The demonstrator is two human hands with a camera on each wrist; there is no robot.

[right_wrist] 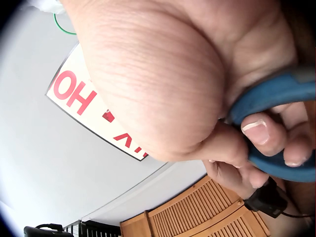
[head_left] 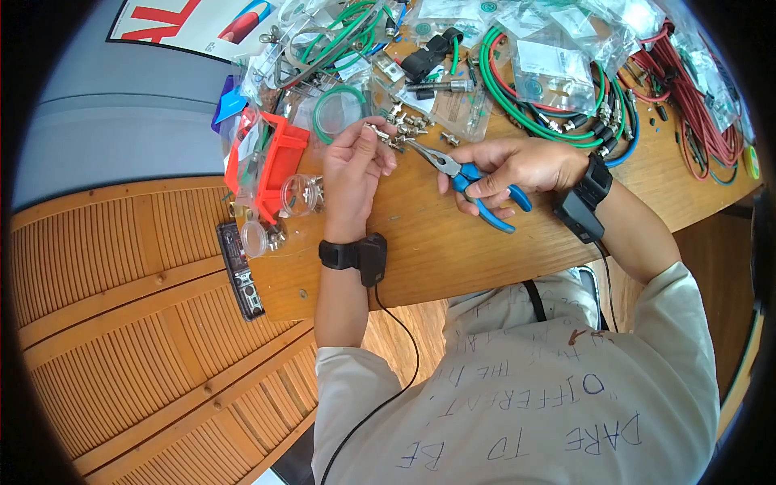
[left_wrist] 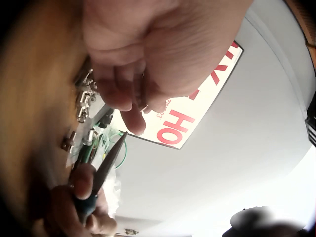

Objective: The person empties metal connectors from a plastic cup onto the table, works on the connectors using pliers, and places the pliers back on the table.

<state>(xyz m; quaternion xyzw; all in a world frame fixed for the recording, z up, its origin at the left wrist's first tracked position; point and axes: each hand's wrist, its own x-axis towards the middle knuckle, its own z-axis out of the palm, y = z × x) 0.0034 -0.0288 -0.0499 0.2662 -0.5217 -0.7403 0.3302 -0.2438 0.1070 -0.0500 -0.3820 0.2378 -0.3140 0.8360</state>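
Note:
My left hand [head_left: 353, 168] pinches a small silver metal connector [head_left: 378, 133] between thumb and fingertips, over the left part of the wooden table. In my right hand [head_left: 529, 168] are long-nose pliers [head_left: 467, 175] with blue handles. Their tips point left toward the connector and overlap the small metal parts there in the head view. The left wrist view shows the dark plier nose [left_wrist: 109, 160] just below the left fingers. Up close in the right wrist view, fingers curl round the blue handle [right_wrist: 276, 94]. A loose pile of silver connectors [head_left: 416, 124] lies right beyond the hands.
Left of the left hand stand a red plastic bin [head_left: 283, 162] and a clear jar [head_left: 299, 196] with metal pieces. Coiled green cables [head_left: 491, 85], clear plastic bags [head_left: 554, 77] and a red cable bundle [head_left: 703, 113] crowd the back. The table's front edge [head_left: 420, 301] runs near my body.

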